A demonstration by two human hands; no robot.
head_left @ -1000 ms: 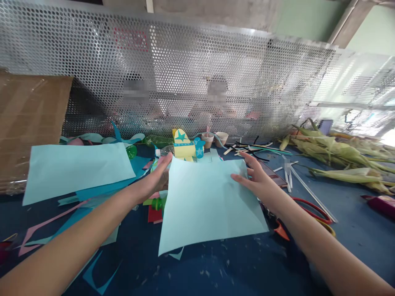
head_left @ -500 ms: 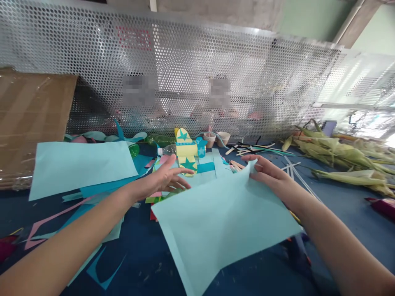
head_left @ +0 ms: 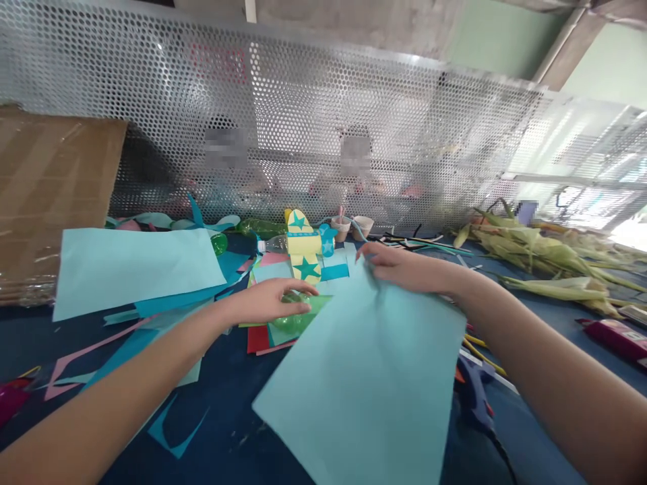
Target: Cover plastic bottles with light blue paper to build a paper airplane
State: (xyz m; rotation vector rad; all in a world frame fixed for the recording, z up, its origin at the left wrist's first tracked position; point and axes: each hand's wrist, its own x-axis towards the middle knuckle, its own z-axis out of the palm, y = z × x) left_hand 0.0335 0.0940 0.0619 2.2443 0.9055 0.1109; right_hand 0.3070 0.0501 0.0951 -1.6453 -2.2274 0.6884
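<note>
A large light blue sheet of paper [head_left: 374, 384] hangs from my right hand [head_left: 399, 266], which pinches it near its top edge. The sheet is creased below the fingers and covers part of the table. My left hand [head_left: 270, 300] is just left of the sheet, thumb and fingers apart. Under and between its fingers lies a clear green plastic bottle piece [head_left: 290, 322]; I cannot tell whether they touch. Coloured papers [head_left: 259, 339] are stacked beneath it. Just behind stands a toy plane [head_left: 306, 244] made from a bottle and yellow paper with teal stars.
Another light blue sheet [head_left: 136, 269] and paper offcuts [head_left: 176, 431] lie left, by a cardboard sheet [head_left: 55, 202]. On the right are a blue glue gun [head_left: 475, 394] with a cord, corn husks [head_left: 546, 252] and a magenta packet [head_left: 617, 340]. Paper cups [head_left: 362, 228] stand before a perforated metal screen [head_left: 303, 101].
My right hand has moved left with the sheet, which now turns and hangs more upright. My left hand has lowered over the green bottle piece. The glue gun shows more.
</note>
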